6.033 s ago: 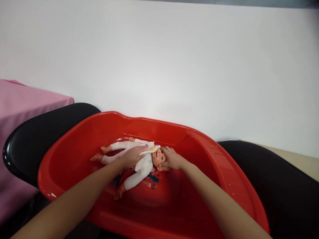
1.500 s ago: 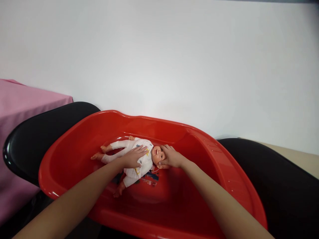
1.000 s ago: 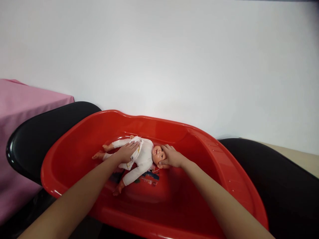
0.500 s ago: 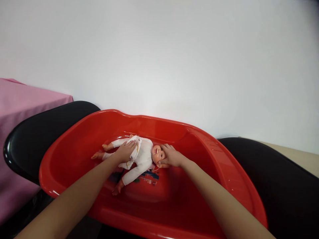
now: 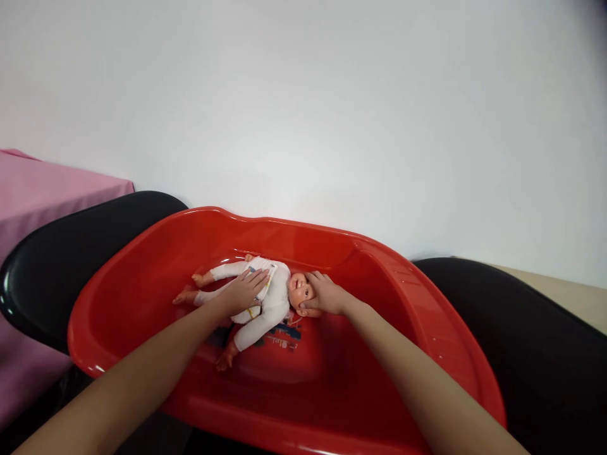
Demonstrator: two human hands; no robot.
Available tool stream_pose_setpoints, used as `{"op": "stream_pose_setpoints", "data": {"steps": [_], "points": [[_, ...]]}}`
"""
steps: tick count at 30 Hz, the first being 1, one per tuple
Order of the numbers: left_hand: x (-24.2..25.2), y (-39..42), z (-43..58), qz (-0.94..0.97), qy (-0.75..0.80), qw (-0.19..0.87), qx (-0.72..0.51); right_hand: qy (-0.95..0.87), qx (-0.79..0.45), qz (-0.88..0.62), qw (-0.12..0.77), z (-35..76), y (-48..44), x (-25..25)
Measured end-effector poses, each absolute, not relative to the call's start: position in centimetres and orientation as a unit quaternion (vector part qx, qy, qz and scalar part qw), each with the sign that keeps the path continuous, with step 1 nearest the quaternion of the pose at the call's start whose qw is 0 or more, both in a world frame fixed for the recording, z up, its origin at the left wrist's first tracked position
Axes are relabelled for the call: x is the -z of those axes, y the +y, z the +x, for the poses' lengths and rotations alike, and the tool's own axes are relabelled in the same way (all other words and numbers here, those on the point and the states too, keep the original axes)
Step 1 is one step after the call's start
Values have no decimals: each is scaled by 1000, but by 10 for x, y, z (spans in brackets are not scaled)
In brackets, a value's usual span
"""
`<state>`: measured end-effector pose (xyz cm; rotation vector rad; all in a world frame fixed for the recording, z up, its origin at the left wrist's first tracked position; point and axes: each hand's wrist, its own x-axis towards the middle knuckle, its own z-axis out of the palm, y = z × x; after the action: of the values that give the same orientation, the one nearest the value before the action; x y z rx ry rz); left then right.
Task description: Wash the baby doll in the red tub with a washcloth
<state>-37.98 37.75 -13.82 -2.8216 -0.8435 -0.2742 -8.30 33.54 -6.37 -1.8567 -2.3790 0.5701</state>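
Observation:
A baby doll [image 5: 277, 306] in white clothing lies on its back in a red plastic baby bathtub [image 5: 142, 278], its head to the right and bare feet to the left. My right hand [image 5: 327, 295] cups the crown of the doll's head, thumb on the near side and fingers on the far side. Over the doll's belly, my left hand [image 5: 246, 292] presses on a white printed cloth [image 5: 263, 282], fingers laid across it. Part of the cloth shows below the palm; the rest is hidden under the hand.
Black rounded surfaces, maybe chair seats, stand at the tub's left [image 5: 85, 253] and right [image 5: 512, 328]. A pink cloth-covered surface [image 5: 57, 186] is at far left. A white wall [image 5: 303, 114] rises directly behind.
My left hand and the cloth have slid slightly right, up the doll's belly toward its chest. My right hand stays on the head. The view has shifted slightly.

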Motion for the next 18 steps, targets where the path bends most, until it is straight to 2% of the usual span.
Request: {"op": "stream_pose_setpoints", "data": {"steps": [7, 18], "points": [[113, 371, -362, -943, -306, 65, 116, -778, -185, -600, 38, -82, 337, 66], [123, 390, -370, -941, -329, -3, 74, -780, -180, -598, 35, -82, 337, 66]]}}
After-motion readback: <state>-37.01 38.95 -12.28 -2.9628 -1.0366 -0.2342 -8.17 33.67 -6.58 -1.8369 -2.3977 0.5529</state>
